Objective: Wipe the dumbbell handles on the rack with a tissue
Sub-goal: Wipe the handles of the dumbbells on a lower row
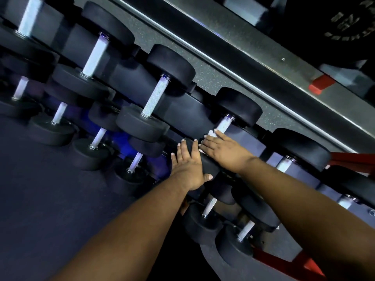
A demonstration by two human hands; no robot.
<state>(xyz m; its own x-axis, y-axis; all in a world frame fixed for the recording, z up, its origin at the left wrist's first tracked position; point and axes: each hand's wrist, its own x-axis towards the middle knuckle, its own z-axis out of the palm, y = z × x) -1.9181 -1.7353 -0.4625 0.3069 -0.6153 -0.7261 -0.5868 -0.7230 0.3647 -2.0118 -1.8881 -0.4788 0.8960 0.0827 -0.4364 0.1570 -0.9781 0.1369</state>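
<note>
Dumbbells with black round rubber heads and knurled silver metal handles sit in rows on the dark tiered steel rack, each lying in its cradle. The right hand grips a small white crumpled tissue around the lower end of one silver knurled handle, near the black head closest to the person. The left hand lies flat with fingers straight, pressing on that near black rubber head, apparently steadying the weight.

Judging by its look, the tissue is thin, soft and easily torn, and the rough knurling will likely snag and shred it if dragged hard; a folded pad wrapped round the bar, with moderate pressure, should hold up better. The dumbbell itself is heavy and stiff and should not need lifting; it may roll a little in its cradle, so bracing the head makes sense. Most of this handle above the tissue shows bare, and the neighbouring silver handle to the left is untouched by either hand.
</note>
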